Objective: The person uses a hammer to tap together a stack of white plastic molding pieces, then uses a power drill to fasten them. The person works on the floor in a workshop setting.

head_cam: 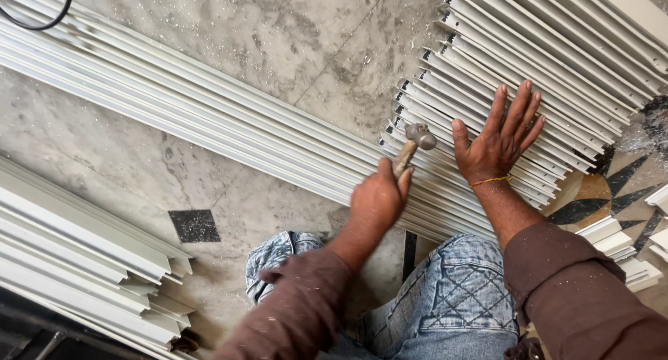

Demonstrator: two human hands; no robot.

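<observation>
**Hammer held at the ends of stacked white profiles**

At the far left, a black cable (38,19) is seen curving across the upper corner of the stone floor (278,40). Below it, a stack of white profiles (76,262) is laid near the lower left edge, with stepped ends. A long bundle of white profiles (174,102) is laid diagonally across the floor, from the upper left toward the centre. A dark square inlay (195,225) is set in the floor between the two.

Near the middle, the left hand (377,198) is closed around the wooden handle of a hammer (415,143); the fingers are wrapped fully about the handle. The metal head is held just above the cut ends of the short profile stack (557,68), close to where the long bundle passes beneath.

To the right, the right hand (499,137) is pressed flat on the short profile stack, fingers spread wide and gripping nothing. A thin orange thread band (490,181) is worn at that wrist. Both arms are covered by brown sleeves, and a knee in patterned blue jeans (452,290) is seen below. At the far right edge, more white profile ends (626,252) lie over a patterned floor inlay.
</observation>
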